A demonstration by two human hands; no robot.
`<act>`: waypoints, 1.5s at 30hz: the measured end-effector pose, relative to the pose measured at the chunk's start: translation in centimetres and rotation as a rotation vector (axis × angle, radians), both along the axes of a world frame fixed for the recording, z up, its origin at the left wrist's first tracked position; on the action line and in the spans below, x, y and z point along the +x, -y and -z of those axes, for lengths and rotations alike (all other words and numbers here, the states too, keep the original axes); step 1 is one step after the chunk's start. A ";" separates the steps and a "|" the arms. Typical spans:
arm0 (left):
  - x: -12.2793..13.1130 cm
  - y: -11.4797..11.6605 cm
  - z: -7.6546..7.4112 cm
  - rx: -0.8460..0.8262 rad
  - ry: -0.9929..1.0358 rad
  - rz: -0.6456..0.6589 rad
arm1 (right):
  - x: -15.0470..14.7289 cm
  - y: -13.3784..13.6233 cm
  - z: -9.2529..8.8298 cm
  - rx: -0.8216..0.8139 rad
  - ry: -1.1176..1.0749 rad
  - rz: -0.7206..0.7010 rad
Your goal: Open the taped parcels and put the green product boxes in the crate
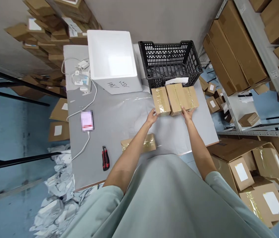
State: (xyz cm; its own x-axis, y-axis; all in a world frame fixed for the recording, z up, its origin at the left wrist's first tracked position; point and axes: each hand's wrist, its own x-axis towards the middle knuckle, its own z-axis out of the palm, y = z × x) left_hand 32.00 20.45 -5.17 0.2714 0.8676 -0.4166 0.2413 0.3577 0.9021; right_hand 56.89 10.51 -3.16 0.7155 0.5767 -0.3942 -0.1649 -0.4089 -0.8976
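Three small taped cardboard boxes stand in a row at the far side of the grey table (109,132), just in front of a black plastic crate (170,61). My left hand (151,117) touches the near corner of the left box (161,100), fingers curled against it. My right hand (187,114) rests its fingers on the near edge of the middle box (176,98). The right box (192,97) sits against the middle one. Another taped box (149,142) lies nearer to me, partly hidden under my left forearm.
A white foam box (113,61) stands left of the crate. A phone (87,120) on a white cable and a red and black utility knife (105,158) lie on the table's left part. Cardboard boxes fill metal shelves at right and the floor. Crumpled paper lies at lower left.
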 end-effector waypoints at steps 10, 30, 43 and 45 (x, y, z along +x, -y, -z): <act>-26.1 13.0 -0.6 0.411 -0.397 -0.234 | -14.3 14.3 4.2 -0.121 -0.151 -0.264; -29.0 22.8 2.4 -0.038 -0.004 -0.229 | -24.6 16.6 1.1 -0.016 0.051 -0.646; -39.1 17.1 6.0 0.007 -0.626 -0.373 | -30.0 13.1 -3.3 0.144 0.530 -0.666; -38.7 17.0 6.6 -0.027 -0.607 -0.361 | -31.8 12.4 -3.6 0.142 0.500 -0.704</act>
